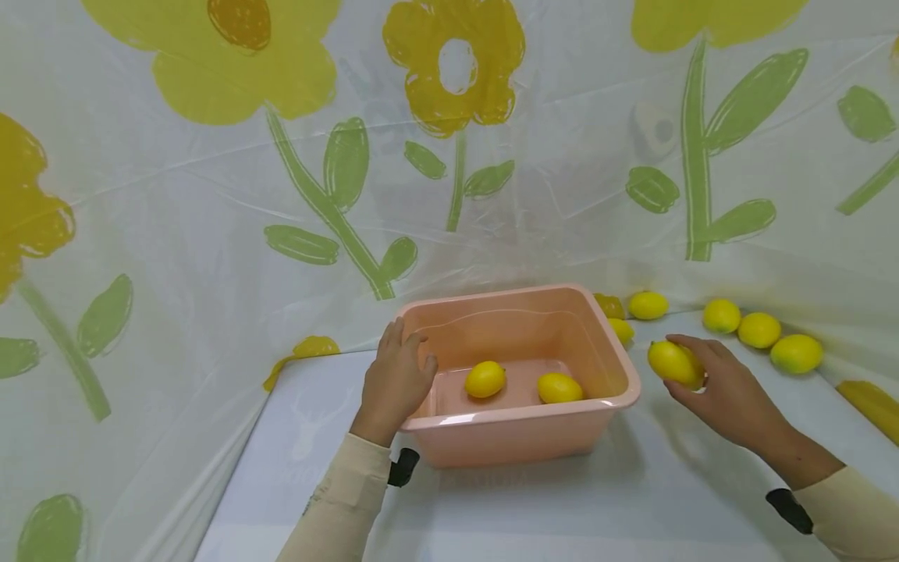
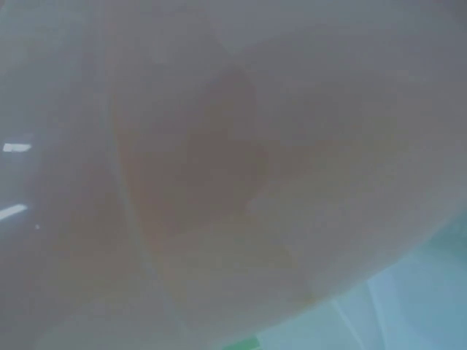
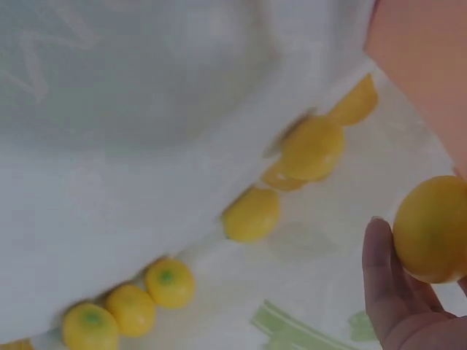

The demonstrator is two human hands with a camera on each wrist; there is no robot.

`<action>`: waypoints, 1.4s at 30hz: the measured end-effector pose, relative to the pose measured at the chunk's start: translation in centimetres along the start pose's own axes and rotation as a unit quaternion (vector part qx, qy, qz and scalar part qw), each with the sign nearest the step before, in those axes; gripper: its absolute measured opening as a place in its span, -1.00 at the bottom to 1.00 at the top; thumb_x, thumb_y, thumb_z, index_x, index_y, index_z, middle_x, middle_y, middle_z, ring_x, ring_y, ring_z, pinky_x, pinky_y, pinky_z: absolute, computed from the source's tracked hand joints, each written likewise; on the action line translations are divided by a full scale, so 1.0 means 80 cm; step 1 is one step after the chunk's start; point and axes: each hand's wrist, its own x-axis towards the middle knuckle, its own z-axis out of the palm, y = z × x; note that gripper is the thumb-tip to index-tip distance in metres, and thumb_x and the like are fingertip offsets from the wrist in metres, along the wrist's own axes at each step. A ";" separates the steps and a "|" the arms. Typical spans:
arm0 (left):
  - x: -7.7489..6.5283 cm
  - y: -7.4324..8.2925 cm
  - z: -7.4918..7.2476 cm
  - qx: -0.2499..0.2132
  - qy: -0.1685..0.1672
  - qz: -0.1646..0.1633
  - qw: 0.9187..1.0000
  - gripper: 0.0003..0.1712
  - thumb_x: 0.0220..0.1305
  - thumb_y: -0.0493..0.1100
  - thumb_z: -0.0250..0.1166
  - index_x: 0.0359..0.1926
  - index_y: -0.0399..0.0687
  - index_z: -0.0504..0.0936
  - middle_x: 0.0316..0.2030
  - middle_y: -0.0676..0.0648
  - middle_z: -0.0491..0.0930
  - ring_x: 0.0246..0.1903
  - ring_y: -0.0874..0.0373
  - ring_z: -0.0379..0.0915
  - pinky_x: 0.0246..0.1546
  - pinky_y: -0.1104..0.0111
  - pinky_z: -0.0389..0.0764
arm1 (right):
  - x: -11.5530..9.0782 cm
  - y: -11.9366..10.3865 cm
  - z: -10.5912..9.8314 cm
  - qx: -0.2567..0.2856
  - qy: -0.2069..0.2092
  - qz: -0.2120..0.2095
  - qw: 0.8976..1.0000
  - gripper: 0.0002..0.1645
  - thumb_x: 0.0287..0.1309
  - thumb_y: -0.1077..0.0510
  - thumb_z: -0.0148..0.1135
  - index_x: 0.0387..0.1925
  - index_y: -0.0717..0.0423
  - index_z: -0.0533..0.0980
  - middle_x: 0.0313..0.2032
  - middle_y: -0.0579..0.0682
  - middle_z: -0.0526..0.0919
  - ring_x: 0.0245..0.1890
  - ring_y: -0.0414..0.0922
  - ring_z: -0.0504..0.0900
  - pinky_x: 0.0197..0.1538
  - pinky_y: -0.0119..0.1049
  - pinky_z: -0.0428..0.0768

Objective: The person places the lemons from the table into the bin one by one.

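Note:
A pink plastic basin (image 1: 506, 437) stands on the white surface, with one lemon (image 1: 485, 379) at its middle and another lemon (image 1: 559, 388) towards its right. My left hand (image 1: 396, 382) rests at the basin's left rim, fingers loose and thumb apart from them. To the right of the basin, my right hand (image 1: 726, 390) holds a lemon (image 1: 674, 364) between thumb and fingers, above the surface. The right wrist view shows this held lemon (image 3: 432, 230) beside the basin wall (image 3: 430, 80). Only a blurred, pinkish surface (image 2: 219, 168) fills most of the left wrist view.
Behind the basin's right side lie a lemon (image 1: 648, 305) and a partly hidden lemon (image 1: 622, 332). Three more lemons (image 1: 759, 331) sit in a row at the back right. A white cloth (image 1: 562, 195) printed with yellow flowers hangs along the back.

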 end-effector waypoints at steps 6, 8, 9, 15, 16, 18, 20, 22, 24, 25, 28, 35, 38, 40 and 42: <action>0.000 -0.001 -0.001 0.000 -0.001 -0.001 1.000 -0.53 0.23 0.02 0.07 0.13 -0.01 0.49 0.37 -0.21 0.10 0.39 -0.07 -0.05 0.08 -0.07 0.42 | -0.002 -0.024 -0.012 0.003 0.054 -0.030 0.998 -0.22 -0.10 0.10 0.38 0.21 0.09 0.30 0.01 0.20 0.41 -0.16 0.02 0.40 -0.36 -0.30 0.56; 0.000 -0.001 -0.002 0.000 -0.001 -0.002 1.000 -0.53 0.23 0.03 0.07 0.13 -0.01 0.49 0.37 -0.22 0.10 0.38 -0.08 -0.04 0.07 -0.07 0.42 | -0.003 -0.033 -0.015 0.011 0.073 -0.040 0.996 -0.21 -0.13 0.12 0.40 0.21 0.06 0.31 0.03 0.18 0.42 -0.14 0.01 0.39 -0.35 -0.39 0.53; 0.000 -0.002 -0.002 0.001 -0.001 -0.003 1.000 -0.53 0.23 0.03 0.06 0.13 -0.01 0.49 0.37 -0.22 0.10 0.38 -0.08 -0.04 0.07 -0.06 0.42 | -0.003 -0.037 -0.017 0.015 0.082 -0.045 0.995 -0.20 -0.14 0.13 0.40 0.21 0.05 0.32 0.04 0.17 0.42 -0.13 0.00 0.38 -0.33 -0.48 0.50; 0.000 -0.001 -0.003 0.002 -0.001 -0.003 1.000 -0.53 0.24 0.03 0.06 0.13 -0.01 0.48 0.37 -0.22 0.10 0.39 -0.07 -0.04 0.09 -0.06 0.42 | -0.003 -0.064 -0.024 0.035 0.122 -0.079 0.989 -0.14 -0.22 0.22 0.44 0.22 0.03 0.32 0.07 0.09 0.44 -0.14 -0.13 0.38 -0.23 -0.82 0.24; 0.000 -0.001 -0.003 0.001 -0.001 -0.003 1.000 -0.53 0.24 0.03 0.06 0.13 -0.01 0.48 0.37 -0.22 0.10 0.39 -0.07 -0.04 0.09 -0.06 0.42 | -0.003 -0.068 -0.025 0.039 0.124 -0.083 0.988 -0.13 -0.23 0.22 0.44 0.22 0.03 0.31 0.08 0.09 0.44 -0.14 -0.14 0.38 -0.21 -0.81 0.23; 0.000 0.000 -0.004 -0.001 -0.001 -0.003 1.000 -0.53 0.24 0.03 0.06 0.13 -0.01 0.48 0.37 -0.22 0.10 0.39 -0.07 -0.05 0.08 -0.06 0.42 | -0.002 -0.076 -0.027 0.042 0.126 -0.089 0.987 -0.12 -0.23 0.22 0.44 0.22 0.02 0.31 0.09 0.09 0.45 -0.13 -0.15 0.39 -0.20 -0.81 0.23; 0.001 -0.001 -0.004 -0.002 -0.002 -0.004 1.000 -0.53 0.23 0.03 0.06 0.13 0.00 0.49 0.37 -0.22 0.10 0.39 -0.07 -0.05 0.08 -0.06 0.42 | 0.000 -0.084 -0.029 0.046 0.124 -0.094 0.987 -0.12 -0.23 0.22 0.44 0.23 0.01 0.31 0.10 0.08 0.44 -0.13 -0.17 0.38 -0.19 -0.81 0.24; 0.001 -0.001 -0.003 -0.002 -0.003 -0.004 1.000 -0.53 0.23 0.03 0.06 0.13 0.00 0.49 0.37 -0.21 0.09 0.39 -0.06 -0.06 0.08 -0.07 0.41 | 0.003 -0.092 -0.030 0.047 0.118 -0.102 0.987 -0.12 -0.23 0.22 0.44 0.23 0.00 0.31 0.10 0.06 0.44 -0.12 -0.19 0.38 -0.18 -0.83 0.23; 0.002 -0.002 -0.002 0.001 -0.002 -0.003 1.000 -0.53 0.23 0.03 0.06 0.12 0.00 0.49 0.38 -0.21 0.08 0.39 -0.06 -0.06 0.07 -0.06 0.43 | 0.006 -0.099 -0.031 0.047 0.112 -0.111 0.986 -0.12 -0.22 0.22 0.44 0.23 -0.01 0.30 0.11 0.03 0.43 -0.13 -0.22 0.36 -0.17 -0.85 0.23; 0.002 -0.003 -0.001 0.002 -0.001 -0.002 1.000 -0.53 0.23 0.03 0.06 0.12 0.00 0.49 0.38 -0.21 0.08 0.39 -0.06 -0.06 0.06 -0.06 0.44 | 0.008 -0.103 -0.032 0.048 0.107 -0.115 0.986 -0.12 -0.22 0.22 0.44 0.23 -0.02 0.30 0.11 0.02 0.43 -0.12 -0.24 0.36 -0.16 -0.87 0.22; 0.003 -0.005 0.001 0.002 0.002 0.000 1.000 -0.54 0.22 0.03 0.06 0.10 -0.01 0.50 0.38 -0.20 0.07 0.39 -0.06 -0.06 0.03 -0.06 0.46 | 0.013 -0.112 -0.031 0.049 0.092 -0.132 0.986 -0.12 -0.18 0.20 0.43 0.25 -0.05 0.27 0.14 -0.02 0.41 -0.10 -0.26 0.36 -0.14 -0.87 0.25; 0.002 -0.004 0.002 -0.011 0.000 0.003 1.000 -0.55 0.22 0.02 0.08 0.10 -0.02 0.50 0.39 -0.18 0.06 0.40 -0.06 -0.07 0.04 -0.05 0.46 | 0.023 -0.125 -0.024 0.065 0.049 -0.176 0.981 -0.13 -0.14 0.21 0.42 0.24 -0.14 0.24 0.14 -0.10 0.36 -0.04 -0.30 0.38 -0.10 -0.82 0.36; 0.001 -0.004 0.002 -0.013 -0.002 0.005 1.000 -0.55 0.22 0.02 0.09 0.10 -0.02 0.50 0.39 -0.18 0.06 0.40 -0.06 -0.07 0.04 -0.05 0.46 | 0.028 -0.130 -0.021 0.067 0.031 -0.181 0.981 -0.12 -0.14 0.18 0.42 0.24 -0.17 0.24 0.13 -0.14 0.36 -0.04 -0.29 0.41 -0.08 -0.68 0.48; 0.001 -0.003 0.001 -0.012 -0.002 0.006 1.000 -0.55 0.22 0.02 0.08 0.10 -0.01 0.50 0.39 -0.18 0.07 0.40 -0.06 -0.07 0.05 -0.05 0.45 | 0.031 -0.134 -0.018 0.065 0.019 -0.180 0.981 -0.13 -0.12 0.15 0.42 0.25 -0.19 0.23 0.14 -0.15 0.35 -0.03 -0.28 0.42 -0.06 -0.52 0.56; 0.001 -0.003 0.000 -0.009 -0.002 0.006 1.000 -0.54 0.22 0.03 0.07 0.10 -0.01 0.50 0.39 -0.18 0.07 0.40 -0.06 -0.07 0.05 -0.05 0.45 | 0.034 -0.138 -0.016 0.065 0.005 -0.180 0.982 -0.13 -0.10 0.11 0.41 0.26 -0.21 0.22 0.15 -0.15 0.35 -0.03 -0.25 0.44 -0.06 -0.35 0.60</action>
